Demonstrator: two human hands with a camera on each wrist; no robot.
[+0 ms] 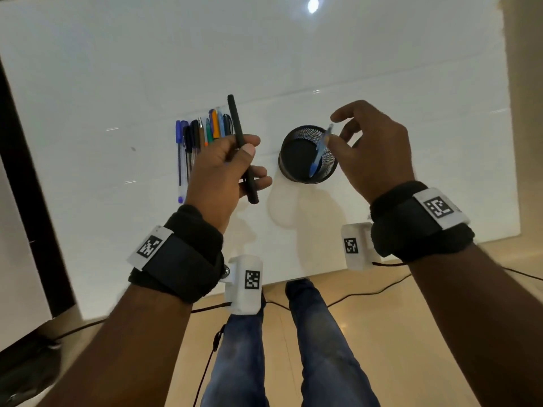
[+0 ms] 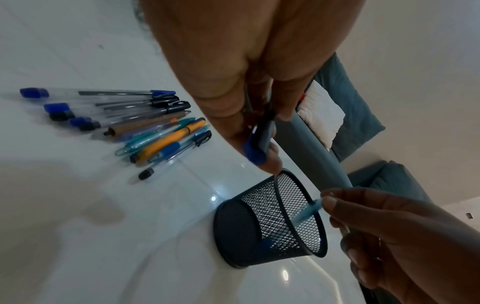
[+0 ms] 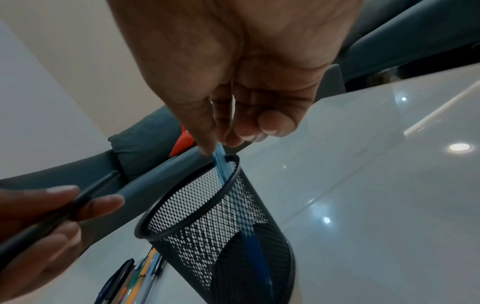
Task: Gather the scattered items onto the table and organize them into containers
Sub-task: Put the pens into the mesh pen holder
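A black mesh cup [image 1: 286, 171] stands on the white table [image 1: 117, 83], right of centre. A blue pen [image 1: 318, 154] leans inside it, tip down. My right hand [image 1: 335, 130] is just above the rim, thumb and fingertips lightly pinching the pen's top end [image 3: 221, 152]. My left hand [image 1: 246, 148] hovers left of the cup and grips a long black pen [image 1: 235, 118] near its middle, pointing away from me. Several pens [image 1: 199, 133] lie side by side on the table behind that hand. The left wrist view shows the same row [image 2: 145, 127] and the cup [image 2: 239, 232].
The table's front edge [image 1: 293, 277] is close to my legs, and cables [image 1: 367, 292] run across the wooden floor. A teal sofa [image 2: 345, 98] with a white cushion [image 2: 322, 115] stands beyond the far edge. A dark frame [image 1: 26, 171] borders the table's left side.
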